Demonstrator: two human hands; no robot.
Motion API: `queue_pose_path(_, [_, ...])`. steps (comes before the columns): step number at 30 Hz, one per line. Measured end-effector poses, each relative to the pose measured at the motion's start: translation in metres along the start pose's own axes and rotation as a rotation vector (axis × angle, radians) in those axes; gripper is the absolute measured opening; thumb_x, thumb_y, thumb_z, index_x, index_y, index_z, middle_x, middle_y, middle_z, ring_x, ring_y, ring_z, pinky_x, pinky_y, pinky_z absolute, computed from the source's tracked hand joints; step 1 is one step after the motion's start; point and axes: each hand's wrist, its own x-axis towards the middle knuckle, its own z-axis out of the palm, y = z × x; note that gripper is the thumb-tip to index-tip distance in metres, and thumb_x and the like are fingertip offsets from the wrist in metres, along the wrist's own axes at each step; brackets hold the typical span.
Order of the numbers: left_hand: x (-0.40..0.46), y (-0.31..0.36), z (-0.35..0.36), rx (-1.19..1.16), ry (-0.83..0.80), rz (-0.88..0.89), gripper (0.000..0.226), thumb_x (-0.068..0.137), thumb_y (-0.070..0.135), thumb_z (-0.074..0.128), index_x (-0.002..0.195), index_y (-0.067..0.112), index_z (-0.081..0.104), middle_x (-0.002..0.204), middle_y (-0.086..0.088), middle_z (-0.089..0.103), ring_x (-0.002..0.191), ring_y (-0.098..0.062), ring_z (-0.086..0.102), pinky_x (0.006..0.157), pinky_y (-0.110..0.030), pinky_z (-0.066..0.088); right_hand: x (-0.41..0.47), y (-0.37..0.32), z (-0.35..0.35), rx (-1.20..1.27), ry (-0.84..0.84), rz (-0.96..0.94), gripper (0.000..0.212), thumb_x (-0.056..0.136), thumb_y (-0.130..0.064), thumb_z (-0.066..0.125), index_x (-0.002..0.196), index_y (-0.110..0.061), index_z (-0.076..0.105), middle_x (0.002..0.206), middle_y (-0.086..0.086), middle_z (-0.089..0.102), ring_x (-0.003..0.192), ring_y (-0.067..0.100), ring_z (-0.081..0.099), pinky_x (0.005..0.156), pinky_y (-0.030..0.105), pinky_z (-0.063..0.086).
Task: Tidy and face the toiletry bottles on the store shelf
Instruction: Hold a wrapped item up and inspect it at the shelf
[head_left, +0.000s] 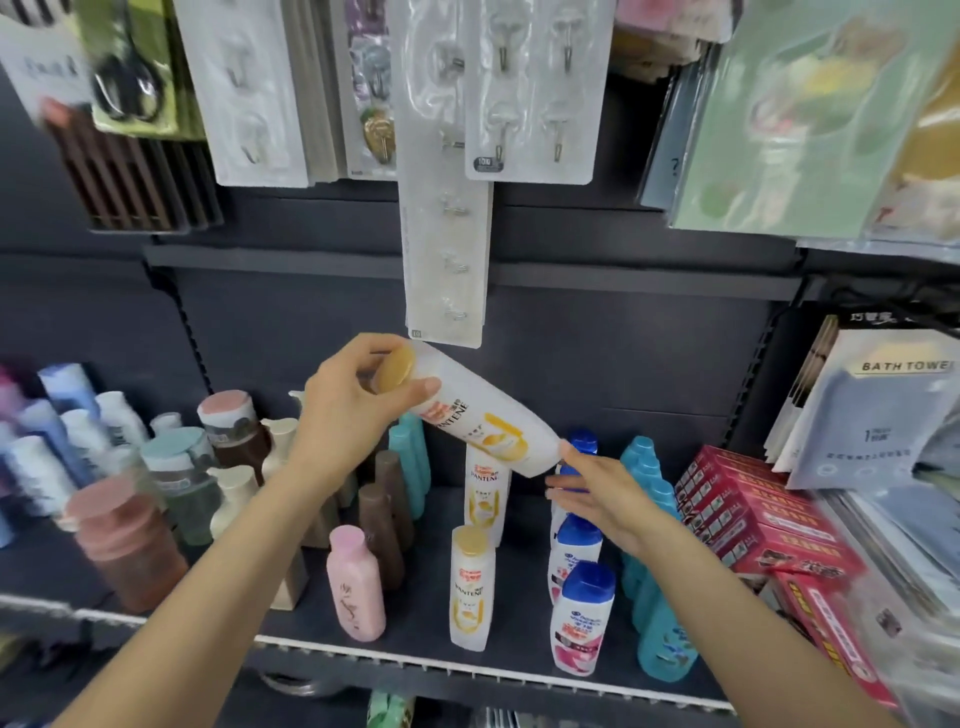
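The white Pantene bottle (483, 421) held aloft looks like smooth plastic with a soft sheen, its round cap (396, 369) a glossy amber-gold. Below it, the shelf (415, 582) is a matt dark surface, seemingly painted metal, edged at the front by a pale glossy strip (467, 670). Left of the bottle, a pink bottle (356, 587) has a satiny plastic finish. Right of it, blue-capped bottles (582, 618) and teal bottles (665, 639) are shiny plastic, and red boxes (753, 519) look like printed glossy card. Above it, clear blister packs (530, 88) on white card hold small metal-looking hooks.
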Motion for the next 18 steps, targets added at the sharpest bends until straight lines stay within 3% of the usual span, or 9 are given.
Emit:
queue_pose_path(4, [-0.006,-0.002,-0.007,-0.221,0.000,-0.080,0.032,0.078,0.015,0.073,0.107,0.021,0.063,0.101,-0.004,0.068,0.095,-0.022,0.067,0.075,-0.035,0.059,-0.014,-0.012,0.008,0.459,-0.106,0.040,0.049,0.088,-0.039,0.059,0.122,-0.004,0.052,0.112,0.025,0.064,0.099,0.032,0.067,0.072,0.031,0.059])
queue_pose_path(8, [-0.011,-0.013,-0.007,-0.330,-0.021,-0.133,0.036,0.082,0.011,0.068,0.115,0.022,0.063,0.105,0.000,0.069,0.100,-0.018,0.065,0.083,-0.034,0.056,-0.025,-0.015,0.017,0.536,-0.061,0.010,0.039,0.087,-0.030,0.062,0.112,-0.001,0.056,0.112,0.023,0.062,0.100,0.034,0.066,0.062,0.031,0.059])
queue_pose_path(11, [-0.015,-0.025,-0.004,-0.435,-0.023,-0.215,0.039,0.086,0.013,0.064,0.124,0.018,0.058,0.111,0.002,0.069,0.106,-0.012,0.064,0.082,-0.022,0.055,-0.029,-0.019,0.017,0.507,-0.004,-0.065,0.028,0.089,-0.027,0.061,0.101,-0.002,0.059,0.107,0.021,0.063,0.100,0.034,0.065,0.067,0.030,0.060])
queue_pose_path(13, [-0.016,-0.030,0.000,-0.519,-0.056,-0.254,0.039,0.088,0.014,0.060,0.127,0.013,0.056,0.114,0.000,0.068,0.110,-0.012,0.063,0.082,-0.016,0.053,-0.029,-0.022,0.015,0.477,0.022,-0.131,0.030,0.088,-0.025,0.063,0.105,0.000,0.060,0.111,0.021,0.062,0.102,0.034,0.065,0.072,0.030,0.060])
queue_pose_path(18, [-0.013,-0.027,0.014,-0.688,-0.018,-0.322,0.036,0.091,0.015,0.056,0.127,0.009,0.055,0.120,-0.006,0.065,0.112,-0.017,0.061,0.095,-0.027,0.049,-0.029,-0.020,0.011,0.527,0.017,-0.267,0.038,0.087,-0.013,0.062,0.121,0.001,0.057,0.121,0.014,0.063,0.109,0.024,0.063,0.087,0.033,0.055])
